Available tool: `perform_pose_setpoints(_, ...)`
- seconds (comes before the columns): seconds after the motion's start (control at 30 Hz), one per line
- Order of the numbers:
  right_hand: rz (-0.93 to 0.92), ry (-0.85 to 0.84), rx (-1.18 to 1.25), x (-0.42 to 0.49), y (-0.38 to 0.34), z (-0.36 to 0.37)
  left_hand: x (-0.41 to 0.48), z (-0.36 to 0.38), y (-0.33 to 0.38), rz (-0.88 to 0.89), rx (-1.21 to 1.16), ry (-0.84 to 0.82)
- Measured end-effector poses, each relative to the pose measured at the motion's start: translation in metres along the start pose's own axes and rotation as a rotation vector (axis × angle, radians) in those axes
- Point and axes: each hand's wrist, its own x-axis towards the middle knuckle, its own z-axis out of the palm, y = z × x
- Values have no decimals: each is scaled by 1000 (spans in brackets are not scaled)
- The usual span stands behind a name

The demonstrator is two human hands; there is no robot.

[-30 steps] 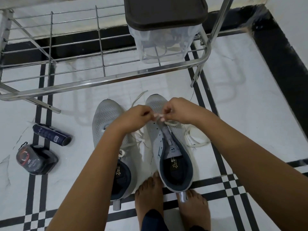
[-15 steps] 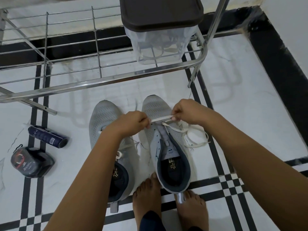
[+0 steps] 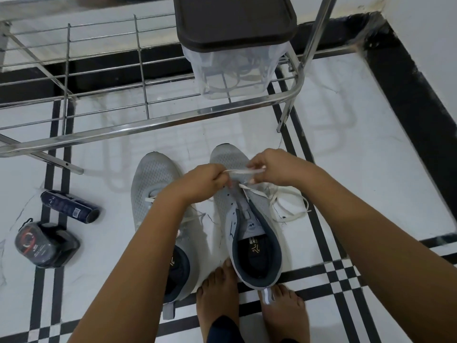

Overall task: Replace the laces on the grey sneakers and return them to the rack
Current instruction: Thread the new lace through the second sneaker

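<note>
Head view looks straight down on two grey sneakers standing side by side on a glossy white floor crossed by black stripes, toes pointing toward a chrome wire rack. Both shoes have a fine mesh upper, a darker slate collar and a black insole with pale printing. The right sneaker has its tongue exposed and its eyelet row mostly unthreaded, while the left sneaker is half hidden under a forearm, with a bit of pale lace showing near its eyelets. The left hand is closed in a pinch on one end of a flat white lace, and the right hand pinches the other end of that same short stretch, which runs taut and nearly level between them just above the right shoe's toe box. The rest of the lace (flat, woven, off-white) lies in loose loops on the floor at that shoe's right side. Bare feet stand at the heels. On the rack sits a translucent plastic box with a dark lid, tangled cords visible inside. At left lie a dark cylindrical can and a shiny wrapped dark packet.
</note>
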Motion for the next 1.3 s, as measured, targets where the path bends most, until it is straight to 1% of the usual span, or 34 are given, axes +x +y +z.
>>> perform_pose_setpoints(0.07, -83, -29, 106, 1, -13, 5, 5, 1, 12, 31, 15, -41)
perform_pose_setpoints(0.13, -95, 5, 119, 1, -15, 3, 7, 1, 15, 42, 18, -45)
perform_pose_setpoints(0.23, 40, 88, 50, 0, 6, -9, 1, -6, -1, 10, -5, 8)
perform_pose_setpoints(0.27, 87, 99, 26, -2, 13, -11, -2, -8, -6, -4, -20, 21)
perform_pose_setpoints(0.33, 111, 83, -61, -5, 16, -10, -2, -7, -9, -14, -36, 25)
perform_pose_setpoints(0.4, 42, 24, -68, -5, 5, -4, 3, -3, -2, 5, -10, -16)
perform_pose_setpoints(0.47, -51, -9, 45, -5, -11, 2, 9, 2, 5, 27, 25, -46)
perform_pose_setpoints(0.5, -79, 4, 77, -5, -16, 2, 10, 2, 6, 36, 31, -41)
perform_pose_setpoints(0.6, -46, 84, 60, -2, -9, -4, 7, -4, -3, 27, -24, 52)
perform_pose_setpoints(0.67, -5, 90, 30, -3, -2, -6, 3, -7, -8, 21, -93, 108)
perform_pose_setpoints(0.73, -16, 69, 32, -3, -4, -3, 4, -6, -3, 40, -107, 119)
perform_pose_setpoints(0.8, -72, 69, 123, -3, -13, 2, 8, -2, 6, 63, -106, 108)
perform_pose_setpoints(0.87, -118, 108, 192, -2, -19, 5, 10, 0, 11, 62, -167, 119)
perform_pose_setpoints(0.97, -96, 155, 308, -4, -14, 4, 8, 4, 6, 43, -252, 160)
perform_pose_setpoints(1.03, -78, 127, 451, -7, -8, 6, 6, 14, 1, 19, -301, 161)
perform_pose_setpoints(1.1, -64, 108, 463, -7, -6, 11, 6, 25, -2, -15, -369, 166)
perform_pose_setpoints(1.17, -48, 115, 408, -3, -4, 15, 6, 33, -2, -70, -484, 243)
perform_pose_setpoints(1.23, -10, 132, 361, 4, -4, 19, 5, 44, -1, -146, -564, 409)
perform_pose_setpoints(1.3, 27, 161, 311, 9, -3, 26, -1, 61, 4, -251, -480, 517)
